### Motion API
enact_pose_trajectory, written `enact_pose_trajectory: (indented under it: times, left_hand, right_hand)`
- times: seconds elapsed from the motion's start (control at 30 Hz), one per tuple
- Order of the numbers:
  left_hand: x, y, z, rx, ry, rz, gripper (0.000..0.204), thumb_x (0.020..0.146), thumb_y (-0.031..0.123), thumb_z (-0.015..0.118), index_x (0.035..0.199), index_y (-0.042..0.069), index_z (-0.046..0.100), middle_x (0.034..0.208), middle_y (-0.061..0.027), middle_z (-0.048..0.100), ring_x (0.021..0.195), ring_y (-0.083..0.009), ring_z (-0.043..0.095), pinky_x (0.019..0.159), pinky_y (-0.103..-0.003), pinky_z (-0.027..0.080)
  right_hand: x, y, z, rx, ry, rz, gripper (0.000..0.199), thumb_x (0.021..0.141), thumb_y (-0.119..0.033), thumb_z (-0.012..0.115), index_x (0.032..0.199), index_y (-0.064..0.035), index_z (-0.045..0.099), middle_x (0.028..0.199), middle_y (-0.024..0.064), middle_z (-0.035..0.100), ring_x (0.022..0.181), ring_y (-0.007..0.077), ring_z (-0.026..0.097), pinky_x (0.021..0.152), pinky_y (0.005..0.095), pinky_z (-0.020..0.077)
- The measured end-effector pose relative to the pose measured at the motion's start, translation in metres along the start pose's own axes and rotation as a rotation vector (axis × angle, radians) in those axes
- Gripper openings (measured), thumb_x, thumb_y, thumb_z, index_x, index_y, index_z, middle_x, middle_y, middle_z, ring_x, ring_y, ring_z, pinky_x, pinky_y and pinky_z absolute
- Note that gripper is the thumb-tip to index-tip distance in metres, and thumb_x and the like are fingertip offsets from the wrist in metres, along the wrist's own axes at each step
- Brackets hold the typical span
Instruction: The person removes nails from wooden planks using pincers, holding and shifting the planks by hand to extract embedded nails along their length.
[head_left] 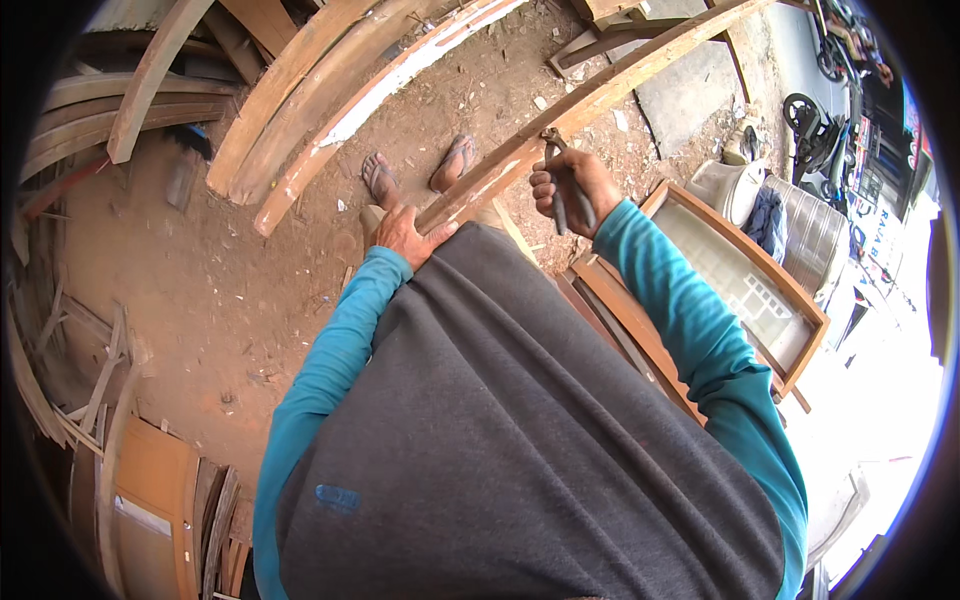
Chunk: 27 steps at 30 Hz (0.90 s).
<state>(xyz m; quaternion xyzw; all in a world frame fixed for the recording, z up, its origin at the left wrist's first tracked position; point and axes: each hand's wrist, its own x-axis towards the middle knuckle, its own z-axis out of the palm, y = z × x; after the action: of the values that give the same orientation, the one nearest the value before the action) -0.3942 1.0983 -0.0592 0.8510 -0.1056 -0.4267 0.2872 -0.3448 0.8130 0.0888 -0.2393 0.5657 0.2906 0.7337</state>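
Observation:
A long wooden beam [615, 90], worn and flecked with pale paint, slants from my lap up toward the far right. My left hand [403, 238] is at its near end, thumb on one side and fingers on the other. My right hand [582, 183] is closed around the handles of a pair of metal pincers [560, 212]. The pincers' head meets the beam's near edge; whether a nail sits in the jaws is too small to tell. Two sandalled feet [455, 163] show on the dirt beyond my left hand.
Curved timber planks [300, 95] lean at the upper left. Scrap wood [100, 375] and a brown panel [150, 470] lie along the left. To the right are a framed panel [735, 275], a metal drum [808, 230] and a parked motorcycle [820, 140]. Wood chips litter the dirt floor [220, 320].

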Motion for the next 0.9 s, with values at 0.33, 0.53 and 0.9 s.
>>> enact_pose_trajectory:
  times: [0.33,0.53,0.9]
  left_hand:
    - [0.005,-0.010,0.010,0.023,0.020,0.118,0.092,0.081,0.076,0.062,0.112,-0.011,0.062,0.112,-0.0301,0.061,0.109,-0.0434,0.059,0.097,-0.047,0.046]
    - [0.002,-0.002,-0.008,-0.118,0.004,0.062,0.091,0.081,0.078,0.061,0.112,-0.007,0.065,0.113,-0.0294,0.063,0.108,-0.0408,0.061,0.096,-0.044,0.049]
    - [0.038,0.082,-0.045,-1.205,-0.284,-0.024,0.032,0.097,0.039,0.068,0.103,0.008,0.074,0.086,0.0029,0.064,0.074,-0.0045,0.057,0.065,-0.020,0.047]
  right_hand:
    - [0.070,0.095,-0.018,-0.525,0.497,-0.655,0.015,0.089,-0.014,0.044,0.093,-0.0016,0.050,0.074,0.0112,0.056,0.063,0.0253,0.058,0.059,0.0432,0.0507]
    - [0.046,0.133,-0.054,-1.062,0.526,-0.749,0.036,0.092,-0.022,0.047,0.121,0.0000,0.048,0.105,0.0363,0.061,0.103,0.0511,0.060,0.090,0.0551,0.0456]
    - [-0.027,0.113,-0.019,-1.564,0.289,-0.652,0.024,0.090,-0.016,0.053,0.107,0.0011,0.049,0.096,0.0315,0.064,0.087,0.0481,0.066,0.079,0.0526,0.0514]
